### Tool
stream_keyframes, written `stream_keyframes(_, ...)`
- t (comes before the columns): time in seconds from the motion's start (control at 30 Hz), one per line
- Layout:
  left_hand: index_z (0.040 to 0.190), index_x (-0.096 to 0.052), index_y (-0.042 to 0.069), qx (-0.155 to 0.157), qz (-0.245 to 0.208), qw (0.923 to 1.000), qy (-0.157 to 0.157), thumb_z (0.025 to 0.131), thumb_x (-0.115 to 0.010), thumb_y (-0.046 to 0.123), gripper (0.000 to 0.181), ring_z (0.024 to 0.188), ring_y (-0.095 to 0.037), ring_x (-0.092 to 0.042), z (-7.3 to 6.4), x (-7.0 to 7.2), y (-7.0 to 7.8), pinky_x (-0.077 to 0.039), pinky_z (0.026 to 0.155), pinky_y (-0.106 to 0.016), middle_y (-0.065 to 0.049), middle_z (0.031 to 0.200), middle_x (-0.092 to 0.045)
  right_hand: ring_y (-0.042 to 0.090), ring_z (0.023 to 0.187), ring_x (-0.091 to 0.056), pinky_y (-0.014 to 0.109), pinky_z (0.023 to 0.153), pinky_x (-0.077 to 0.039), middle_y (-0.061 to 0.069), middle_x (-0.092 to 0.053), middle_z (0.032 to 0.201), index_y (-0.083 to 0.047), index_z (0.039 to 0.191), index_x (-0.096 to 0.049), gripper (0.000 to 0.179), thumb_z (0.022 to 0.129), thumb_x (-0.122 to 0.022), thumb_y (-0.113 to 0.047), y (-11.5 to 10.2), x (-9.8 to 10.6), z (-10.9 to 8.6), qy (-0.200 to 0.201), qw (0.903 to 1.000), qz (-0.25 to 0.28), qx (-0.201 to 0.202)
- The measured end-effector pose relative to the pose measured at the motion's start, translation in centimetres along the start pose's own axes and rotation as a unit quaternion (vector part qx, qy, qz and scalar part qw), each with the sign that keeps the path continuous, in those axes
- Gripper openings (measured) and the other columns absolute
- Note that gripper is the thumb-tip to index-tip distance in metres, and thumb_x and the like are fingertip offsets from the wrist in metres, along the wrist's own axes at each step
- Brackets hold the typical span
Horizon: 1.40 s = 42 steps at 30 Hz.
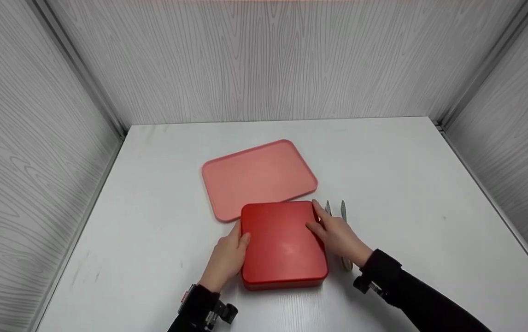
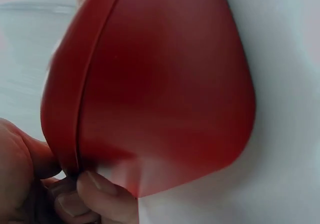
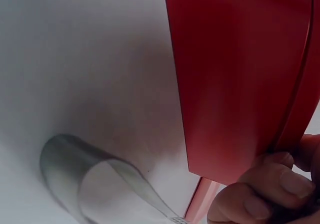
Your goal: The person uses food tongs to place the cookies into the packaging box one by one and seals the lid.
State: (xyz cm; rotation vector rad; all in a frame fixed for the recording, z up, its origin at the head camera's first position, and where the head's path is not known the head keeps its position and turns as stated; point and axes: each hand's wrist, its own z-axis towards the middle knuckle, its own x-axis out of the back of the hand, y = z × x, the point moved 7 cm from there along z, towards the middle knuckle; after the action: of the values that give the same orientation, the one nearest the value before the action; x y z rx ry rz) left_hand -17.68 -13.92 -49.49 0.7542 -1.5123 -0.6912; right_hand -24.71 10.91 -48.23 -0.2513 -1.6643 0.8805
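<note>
A red lidded box [image 1: 284,244] sits at the near middle of the table. My left hand [image 1: 225,258] grips its left side, the thumb on top at the edge of the lid [image 2: 62,103] and the fingertips curled in under the lid's rim. At the opposite side my right hand [image 1: 340,236] holds the lid too, with fingers bent beneath the rim in the right wrist view. The lid looks seated on the box, and what is inside is hidden. Metal tongs [image 1: 347,264] lie just right of the box, partly covered by my right hand.
Behind the box, a pink rectangular tray [image 1: 259,175] lies at a slant, its near edge partly hidden by the box. The white table [image 1: 407,184] is bounded by grey wood-grain panels [image 1: 264,60] at the back and both sides.
</note>
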Motion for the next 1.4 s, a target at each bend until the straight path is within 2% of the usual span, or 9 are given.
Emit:
stream_keyframes(0.23, 0.152, -0.04, 0.0, 0.038, -0.006, 0.9989, 0.027, 0.107, -0.049, 0.03, 0.055, 0.101, -0.028, -0.066, 0.5, 0.1, -0.6, -0.052, 0.087, -0.05, -0.024, 0.121, -0.068, 0.018, 0.072, -0.057, 0.038, 0.072, -0.046, 0.012, -0.066, 0.083, -0.004, 0.16, -0.027, 0.065, 0.107, -0.053, -0.031, 0.5, -0.2, 0.6, -0.017, 0.9995, 0.02, -0.019)
stream_keyframes(0.37, 0.148, -0.045, 0.005, 0.051, -0.005, 0.9983, 0.026, 0.106, -0.05, 0.036, 0.052, 0.075, -0.021, -0.062, 1.3, 0.4, -0.8, -0.051, 0.068, -0.039, -0.012, 0.087, -0.068, 0.014, 0.065, -0.056, 0.033, 0.062, -0.045, 0.003, -0.063, 0.075, -0.007, 0.154, -0.034, 0.054, 0.108, -0.052, -0.029, 0.8, 0.1, 1.1, -0.026, 0.9979, 0.05, -0.033)
stream_keyframes(0.5, 0.152, -0.044, 0.009, 0.041, -0.012, 0.9988, 0.024, 0.107, -0.049, 0.036, 0.052, 0.085, -0.024, -0.068, 2.5, 0.8, -0.6, -0.05, 0.062, -0.034, -0.015, 0.106, -0.072, 0.013, 0.065, -0.056, 0.032, 0.061, -0.044, 0.006, -0.066, 0.083, -0.007, 0.153, -0.037, 0.05, 0.109, -0.048, -0.028, 0.9, 0.4, 1.6, -0.034, 0.9969, 0.06, -0.038)
stream_keyframes(0.6, 0.153, -0.044, 0.011, 0.036, -0.027, 0.9987, 0.024, 0.108, -0.049, 0.036, 0.052, 0.11, -0.028, -0.067, 3.4, 0.7, -0.6, -0.055, 0.065, -0.037, -0.018, 0.136, -0.064, 0.016, 0.073, -0.058, 0.033, 0.066, -0.045, 0.014, -0.069, 0.101, -0.007, 0.154, -0.04, 0.049, 0.11, -0.045, -0.028, 1.1, 0.3, 1.9, -0.029, 0.9977, 0.047, -0.039)
stream_keyframes(0.87, 0.147, -0.052, 0.011, 0.057, -0.073, 0.9953, 0.027, 0.108, -0.05, 0.036, 0.046, 0.125, -0.031, -0.061, 4.3, 0.9, -1.1, -0.054, 0.09, -0.047, -0.019, 0.139, -0.062, 0.02, 0.091, -0.061, 0.038, 0.081, -0.047, 0.015, -0.065, 0.123, -0.008, 0.153, -0.043, 0.049, 0.111, -0.042, -0.033, 1.5, 0.0, 2.5, -0.032, 0.9953, 0.066, -0.063)
stream_keyframes(1.1, 0.143, -0.054, 0.012, 0.071, -0.093, 0.9927, 0.03, 0.107, -0.053, 0.035, 0.042, 0.113, -0.029, -0.065, 4.6, 0.9, -1.5, -0.056, 0.07, -0.039, -0.017, 0.135, -0.064, 0.018, 0.088, -0.061, 0.034, 0.079, -0.048, 0.014, -0.065, 0.122, -0.009, 0.15, -0.047, 0.046, 0.11, -0.044, -0.032, 1.7, -0.1, 2.8, -0.028, 0.9919, 0.101, -0.072)
stream_keyframes(1.17, 0.145, -0.053, 0.012, 0.07, -0.085, 0.9933, 0.034, 0.107, -0.053, 0.034, 0.044, 0.118, -0.03, -0.064, 4.5, 0.8, -1.4, -0.058, 0.075, -0.041, -0.017, 0.136, -0.064, 0.017, 0.091, -0.06, 0.035, 0.082, -0.048, 0.014, -0.065, 0.124, -0.01, 0.15, -0.047, 0.046, 0.11, -0.045, -0.032, 1.6, -0.1, 2.7, -0.024, 0.9934, 0.092, -0.064)
stream_keyframes(1.3, 0.151, -0.048, 0.01, 0.051, -0.027, 0.9968, 0.055, 0.107, -0.052, 0.037, 0.052, 0.123, -0.033, -0.064, 3.9, 1.2, -0.8, -0.054, 0.093, -0.05, -0.019, 0.137, -0.064, 0.015, 0.077, -0.057, 0.042, 0.084, -0.046, 0.012, -0.069, 0.098, -0.011, 0.154, -0.044, 0.05, 0.109, -0.047, -0.034, 1.0, 0.6, 2.3, 0.011, 0.9993, 0.027, -0.021)
stream_keyframes(1.4, 0.152, -0.048, 0.007, -0.014, 0.068, 0.9937, 0.088, 0.105, -0.053, 0.039, 0.056, 0.116, -0.033, -0.066, 3.0, 1.9, 0.6, -0.054, 0.093, -0.049, -0.017, 0.129, -0.068, 0.019, 0.072, -0.054, 0.044, 0.078, -0.048, 0.008, -0.062, 0.087, -0.01, 0.154, -0.045, 0.052, 0.107, -0.055, -0.03, -0.4, 1.4, 1.4, 0.06, 0.9935, -0.072, 0.064)
